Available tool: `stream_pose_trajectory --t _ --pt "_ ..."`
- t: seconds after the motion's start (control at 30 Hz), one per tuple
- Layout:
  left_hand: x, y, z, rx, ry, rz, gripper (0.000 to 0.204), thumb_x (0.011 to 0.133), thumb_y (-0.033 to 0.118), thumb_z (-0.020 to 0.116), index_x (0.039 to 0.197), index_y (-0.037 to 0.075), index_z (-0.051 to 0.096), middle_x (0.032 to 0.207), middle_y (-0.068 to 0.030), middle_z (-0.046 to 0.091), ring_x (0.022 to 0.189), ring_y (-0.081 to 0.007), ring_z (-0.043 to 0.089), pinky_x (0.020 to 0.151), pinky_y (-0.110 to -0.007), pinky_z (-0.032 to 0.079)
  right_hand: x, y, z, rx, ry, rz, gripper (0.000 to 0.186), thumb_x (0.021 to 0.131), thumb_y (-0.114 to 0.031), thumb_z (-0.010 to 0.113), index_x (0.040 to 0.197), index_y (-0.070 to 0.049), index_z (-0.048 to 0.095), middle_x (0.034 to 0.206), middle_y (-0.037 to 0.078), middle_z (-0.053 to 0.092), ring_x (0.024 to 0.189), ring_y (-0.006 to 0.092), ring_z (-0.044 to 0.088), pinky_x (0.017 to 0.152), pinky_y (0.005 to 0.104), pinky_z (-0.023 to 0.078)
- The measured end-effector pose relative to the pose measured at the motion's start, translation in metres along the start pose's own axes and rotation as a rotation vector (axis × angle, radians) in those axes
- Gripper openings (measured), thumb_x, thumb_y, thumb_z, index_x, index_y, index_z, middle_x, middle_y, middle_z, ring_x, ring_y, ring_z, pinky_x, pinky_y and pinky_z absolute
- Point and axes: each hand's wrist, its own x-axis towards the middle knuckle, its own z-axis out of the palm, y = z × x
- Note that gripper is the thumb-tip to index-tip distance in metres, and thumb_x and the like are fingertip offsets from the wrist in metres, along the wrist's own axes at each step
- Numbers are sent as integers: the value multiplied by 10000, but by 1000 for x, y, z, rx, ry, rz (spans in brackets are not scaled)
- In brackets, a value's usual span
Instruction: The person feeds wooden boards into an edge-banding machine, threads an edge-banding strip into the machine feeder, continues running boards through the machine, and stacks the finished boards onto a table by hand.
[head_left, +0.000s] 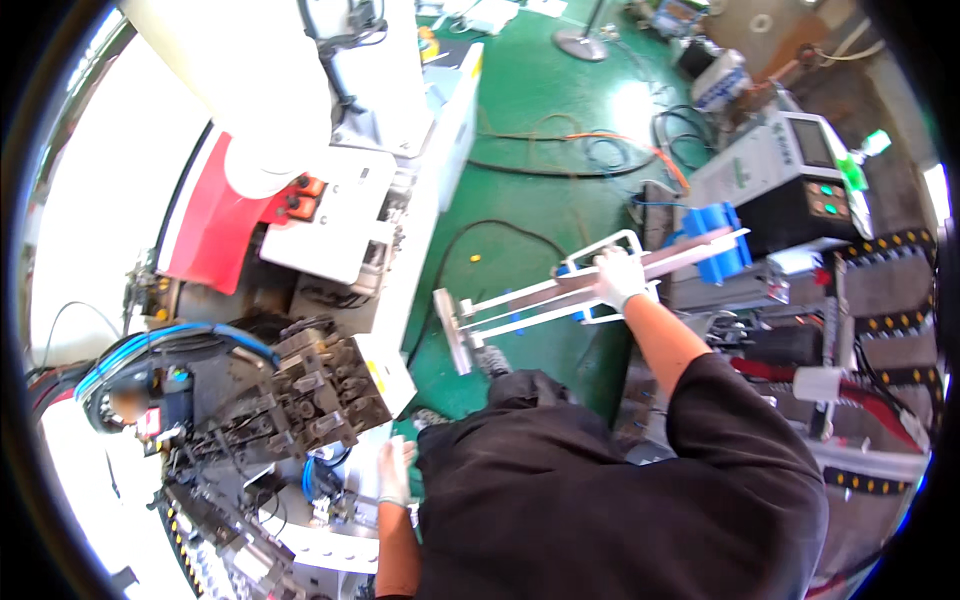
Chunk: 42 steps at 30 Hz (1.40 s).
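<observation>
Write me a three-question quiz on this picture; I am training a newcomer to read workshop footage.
1. True or false: the right hand in a white glove grips the long white rail frame.
2. What does the left hand rest near? A) the grey machine with its blue cables B) the blue blocks C) the black cable on the green floor
3. Fill in: the plate end of the frame points toward the ___ machine body.

Key: 1 true; 2 A; 3 white.
</observation>
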Motion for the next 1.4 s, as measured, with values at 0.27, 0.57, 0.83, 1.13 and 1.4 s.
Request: stream_pose_trajectory --t 0.27,0.57,0.83,1.13,1.4 --pt "-42 46 288 793 -182 307 390 1057 250 513 1305 -47 562 1208 -143 667 1121 -199 639 1001 -312 480 57 -7 -26 -162 -485 -326 170 844 -175 626 940 -127 759 934 74 732 970 259 686 836 406 491" --pt "-18 61 387 986 -321 495 338 1024 172 559 1283 -46 569 1204 -146 664 1149 -199 628 1019 -309 459 27 18 59 -202 -438 -288 182 878 -186 629 1039 -135 697 998 59 729 976 250 706 903 418 502" --pt "-23 44 331 1033 -186 469 333 1040 172 512 1285 -46 569 1197 -133 667 1143 -186 627 1016 -299 461 32 14 41 -87 -305 -478 98 849 -147 643 896 -120 724 874 58 737 848 233 727 747 377 547" --pt "-17 59 345 1403 -68 743 478 943 291 622 1290 -35 568 1290 -226 608 1230 -341 571 1073 -408 424 51 -43 -61 108 -400 -432 363 841 -113 642 1203 -107 616 996 107 715 987 308 698 861 424 530" --pt "9 84 403 1945 -224 913 750 874 452 658 1464 45 438 1524 -172 415 1444 -381 315 1206 -501 207 33 -78 -152 563 -499 -731 363 773 -302 721 1086 -118 722 953 141 718 889 354 687 797 441 541"
